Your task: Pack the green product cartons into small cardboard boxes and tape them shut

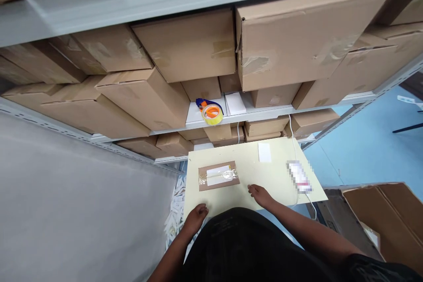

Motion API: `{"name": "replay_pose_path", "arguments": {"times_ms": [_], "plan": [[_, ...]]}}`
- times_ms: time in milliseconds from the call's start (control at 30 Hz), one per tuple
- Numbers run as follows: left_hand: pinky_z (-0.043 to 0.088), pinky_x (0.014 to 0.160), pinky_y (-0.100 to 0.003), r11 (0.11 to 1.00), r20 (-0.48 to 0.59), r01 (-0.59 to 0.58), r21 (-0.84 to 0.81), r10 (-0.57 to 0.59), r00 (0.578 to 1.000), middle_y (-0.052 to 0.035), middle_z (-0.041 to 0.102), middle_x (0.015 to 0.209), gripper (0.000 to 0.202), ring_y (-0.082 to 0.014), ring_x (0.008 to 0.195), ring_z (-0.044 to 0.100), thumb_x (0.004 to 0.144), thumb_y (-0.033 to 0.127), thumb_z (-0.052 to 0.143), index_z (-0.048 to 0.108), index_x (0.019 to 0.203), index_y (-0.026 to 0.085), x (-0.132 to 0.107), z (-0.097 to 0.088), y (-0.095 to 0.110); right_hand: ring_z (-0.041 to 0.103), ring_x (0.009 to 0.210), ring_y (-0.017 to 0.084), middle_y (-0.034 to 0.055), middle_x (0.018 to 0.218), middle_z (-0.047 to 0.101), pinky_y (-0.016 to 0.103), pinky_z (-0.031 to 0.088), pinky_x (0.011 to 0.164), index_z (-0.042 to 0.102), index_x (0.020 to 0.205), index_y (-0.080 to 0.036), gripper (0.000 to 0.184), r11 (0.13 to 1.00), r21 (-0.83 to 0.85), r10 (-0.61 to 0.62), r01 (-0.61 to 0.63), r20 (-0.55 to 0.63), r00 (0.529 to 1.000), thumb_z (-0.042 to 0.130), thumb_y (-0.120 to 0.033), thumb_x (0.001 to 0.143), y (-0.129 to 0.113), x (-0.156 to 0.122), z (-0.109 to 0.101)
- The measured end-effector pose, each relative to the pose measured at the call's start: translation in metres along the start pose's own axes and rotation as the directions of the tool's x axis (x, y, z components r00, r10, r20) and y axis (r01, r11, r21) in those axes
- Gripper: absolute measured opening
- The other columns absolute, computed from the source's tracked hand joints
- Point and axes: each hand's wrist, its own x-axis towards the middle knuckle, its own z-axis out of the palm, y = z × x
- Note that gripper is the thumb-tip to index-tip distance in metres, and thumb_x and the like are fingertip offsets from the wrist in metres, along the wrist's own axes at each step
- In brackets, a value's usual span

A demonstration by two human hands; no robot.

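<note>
On the pale table board (246,172) lies a flat cardboard parcel (219,176) with a white label and shiny clear tape across it. My left hand (197,217) hovers at the board's near left edge, just below the parcel, apart from it. Its fingers are loosely bent, and I see nothing in them. To the right of the parcel, my right hand (259,194) is over the board with its fingers partly curled and a little apart. It holds nothing and does not touch the parcel.
A tape dispenser (212,113) with a roll rests on the shelf edge, near a white box (235,103). Cardboard boxes (188,46) fill the shelves. A white card (264,152) and a blurred-out device (299,176) with a cable lie on the board. An open carton (385,213) stands at right.
</note>
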Motion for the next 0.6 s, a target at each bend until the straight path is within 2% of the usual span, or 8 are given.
{"name": "replay_pose_path", "arguments": {"times_ms": [200, 400, 600], "plan": [[0.047, 0.104, -0.040, 0.984, 0.084, -0.070, 0.164, 0.057, 0.995, -0.0104, 0.075, 0.117, 0.048, -0.0297, 0.115, 0.068, 0.080, 0.053, 0.058, 0.068, 0.113, 0.019, -0.002, -0.015, -0.002, 0.068, 0.080, 0.023, 0.0071, 0.088, 0.074, 0.035, 0.051, 0.080, 0.067, 0.081, -0.021, 0.057, 0.996, -0.048, 0.070, -0.073, -0.053, 0.996, 0.036, -0.066, 0.095, 0.017, -0.008, 0.005], [0.048, 0.100, -0.040, 0.959, 0.192, -0.175, 0.223, 0.133, 0.972, -0.0100, 0.076, 0.113, 0.044, -0.0304, 0.111, 0.069, 0.080, 0.049, 0.059, 0.069, 0.113, 0.021, 0.011, -0.029, 0.000, 0.068, 0.081, 0.022, 0.0064, 0.084, 0.074, 0.032, 0.048, 0.077, 0.066, 0.077, -0.021, 0.051, 0.987, -0.087, 0.118, -0.132, -0.154, 0.981, 0.043, -0.063, 0.094, 0.016, -0.029, 0.029], [0.049, 0.100, -0.035, 0.935, 0.306, -0.295, 0.199, 0.226, 0.925, -0.0083, 0.075, 0.117, 0.040, -0.0275, 0.115, 0.068, 0.081, 0.048, 0.058, 0.068, 0.112, 0.025, 0.025, -0.037, -0.017, 0.068, 0.078, 0.022, 0.0082, 0.084, 0.074, 0.031, 0.046, 0.074, 0.063, 0.075, -0.020, 0.048, 0.977, -0.099, 0.163, -0.189, -0.221, 0.962, 0.044, -0.060, 0.095, 0.016, -0.062, 0.055]]}}
